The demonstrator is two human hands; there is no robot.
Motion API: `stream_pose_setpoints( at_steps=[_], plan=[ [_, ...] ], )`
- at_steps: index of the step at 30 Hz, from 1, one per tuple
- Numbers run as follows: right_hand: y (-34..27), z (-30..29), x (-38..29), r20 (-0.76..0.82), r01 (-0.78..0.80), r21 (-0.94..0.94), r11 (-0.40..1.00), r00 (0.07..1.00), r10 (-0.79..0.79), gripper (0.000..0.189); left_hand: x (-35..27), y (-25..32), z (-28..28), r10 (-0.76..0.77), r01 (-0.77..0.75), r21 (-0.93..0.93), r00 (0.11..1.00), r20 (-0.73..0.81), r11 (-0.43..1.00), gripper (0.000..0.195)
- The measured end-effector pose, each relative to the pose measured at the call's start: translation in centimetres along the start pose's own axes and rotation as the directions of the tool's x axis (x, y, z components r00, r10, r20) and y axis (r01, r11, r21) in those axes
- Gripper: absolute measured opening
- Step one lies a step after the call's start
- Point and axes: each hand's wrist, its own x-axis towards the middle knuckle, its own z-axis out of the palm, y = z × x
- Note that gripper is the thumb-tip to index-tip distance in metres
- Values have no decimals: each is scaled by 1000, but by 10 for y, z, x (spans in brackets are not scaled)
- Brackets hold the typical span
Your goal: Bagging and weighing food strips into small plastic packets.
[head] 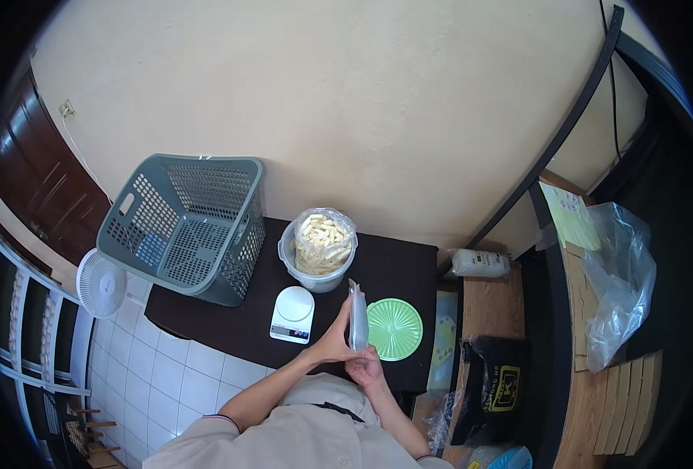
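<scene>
My left hand [338, 337] is closed around a stack of clear plastic bags or sheets [357, 319], held on edge above the dark table. At the lower end of this stack, the fingers of my right hand [364, 366] pinch its corner. Beyond my hands, a plastic tub [317, 284] holds an open clear bag of pale, stick-shaped pieces [323, 240]. A white digital kitchen scale [292, 315] lies left of my hands with nothing on its platform. Just right of the stack is a round green ribbed lid [395, 329].
A grey-green perforated laundry basket [206, 281] stands at the table's left end, beside a white fan [102, 283]. To the right, wooden shelving [493, 299] bears a wrapped plastic pack [480, 263], a black bag [493, 393] and a large clear plastic bag [622, 287].
</scene>
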Motion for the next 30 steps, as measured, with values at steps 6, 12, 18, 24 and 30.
stream_pose_setpoints(
  at_steps=[6,12,18,24,30],
  plan=[
    [16,54,4,-506,-275,-729,627,833,-223,29,-2,8,-21,-83,100,365,995,-62,926,122],
    [17,133,-2,16,71,-996,62,774,-633,23,-29,-8,-31,-259,276,680,957,-129,680,117],
    [4,118,2,143,-149,-921,-360,729,-669,11,-35,-16,-26,-221,168,782,974,-40,600,125],
    [8,102,4,23,-25,-998,-57,707,-707,11,-36,-35,-35,-281,184,633,958,55,752,108],
    [25,102,20,-82,5,-993,119,699,-711,33,-24,-32,-27,-470,501,249,865,-176,829,32]
  ],
)
